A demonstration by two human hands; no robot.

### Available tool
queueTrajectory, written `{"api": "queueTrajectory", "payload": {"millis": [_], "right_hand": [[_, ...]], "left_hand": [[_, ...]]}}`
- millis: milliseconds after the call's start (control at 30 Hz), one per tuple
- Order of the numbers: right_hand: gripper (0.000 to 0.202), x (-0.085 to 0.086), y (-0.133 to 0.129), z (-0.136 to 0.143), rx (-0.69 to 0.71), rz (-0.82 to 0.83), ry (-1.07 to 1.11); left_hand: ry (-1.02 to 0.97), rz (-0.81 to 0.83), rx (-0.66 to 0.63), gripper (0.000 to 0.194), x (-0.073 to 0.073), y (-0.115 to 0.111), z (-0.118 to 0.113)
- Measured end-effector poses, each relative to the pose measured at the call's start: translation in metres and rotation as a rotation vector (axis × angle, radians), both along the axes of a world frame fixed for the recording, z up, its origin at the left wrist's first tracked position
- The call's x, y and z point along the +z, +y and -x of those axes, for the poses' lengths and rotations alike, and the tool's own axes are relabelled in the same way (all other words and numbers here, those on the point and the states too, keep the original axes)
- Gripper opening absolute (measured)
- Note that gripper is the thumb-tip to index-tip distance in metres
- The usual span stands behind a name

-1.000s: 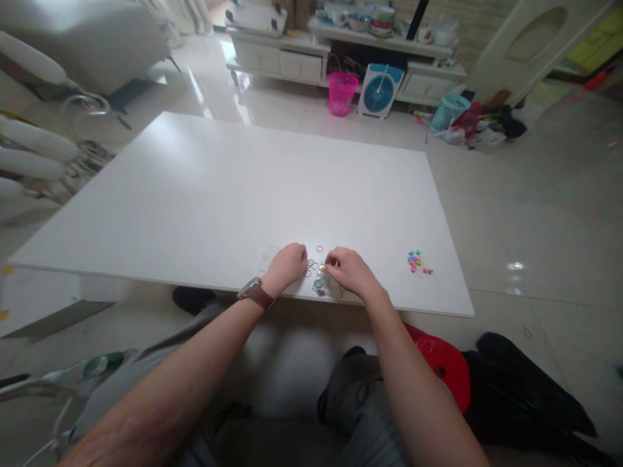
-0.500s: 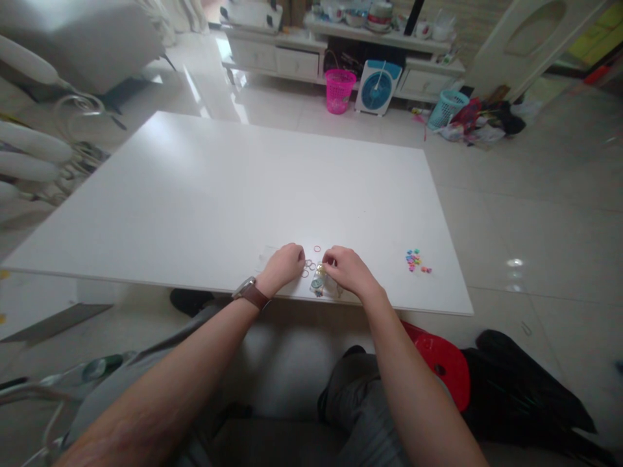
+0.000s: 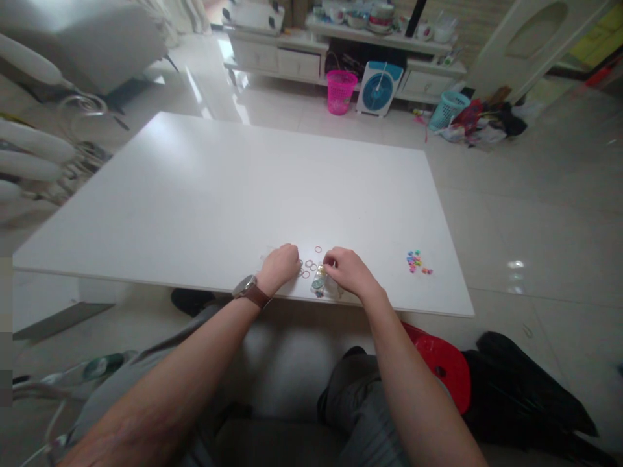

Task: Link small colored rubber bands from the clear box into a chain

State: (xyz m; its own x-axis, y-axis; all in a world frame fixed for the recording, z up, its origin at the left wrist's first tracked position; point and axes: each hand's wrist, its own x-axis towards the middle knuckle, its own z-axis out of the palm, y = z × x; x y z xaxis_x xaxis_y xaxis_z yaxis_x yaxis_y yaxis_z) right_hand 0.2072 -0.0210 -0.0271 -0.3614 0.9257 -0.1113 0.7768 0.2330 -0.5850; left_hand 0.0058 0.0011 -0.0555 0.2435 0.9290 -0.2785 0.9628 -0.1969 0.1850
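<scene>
My left hand, a watch on its wrist, rests at the table's near edge with fingers curled together; what they hold, if anything, is hidden. Just right of its fingertips lie several thin rings, perhaps hair bands, and a single reddish ring is a little farther away. My right hand pinches the upper edge of a small clear plastic bag, which has greenish and gold-coloured contents too small to name. Partly covered by my left hand is another flat, clear piece of plastic.
Small bright-coloured pieces are clustered on the right of the white table. A red stool and a black bag are beside my right leg. Beyond the table stand a pink basket and a blue fan.
My left hand has shifted slightly left, uncovering more of the rings. The right hand stays at the clear bag, and the view has moved a little.
</scene>
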Motion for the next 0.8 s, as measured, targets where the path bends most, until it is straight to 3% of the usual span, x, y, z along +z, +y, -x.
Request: {"api": "queueTrajectory", "payload": {"millis": [167,333,433,600,800], "right_hand": [[0.014,0.002,0.001,-0.001,-0.009,0.0,-0.016],[0.014,0.006,0.0,-0.005,-0.066,-0.028,-0.06],[0.015,0.006,-0.001,-0.005,-0.093,-0.031,-0.073],[0.014,0.003,-0.001,-0.004,-0.08,-0.018,-0.078],[0.015,-0.004,0.002,-0.003,-0.051,-0.027,-0.091]], "left_hand": [[-0.053,0.008,-0.057,0.023,0.009,0.002,-0.006],[-0.248,0.099,-0.229,0.015,0.027,-0.007,-0.019],[-0.245,0.083,-0.287,0.019,0.028,-0.017,-0.025],[-0.185,0.067,-0.28,0.029,0.026,-0.023,-0.03],[-0.243,0.002,-0.221,0.029,0.05,-0.008,-0.017]]}}
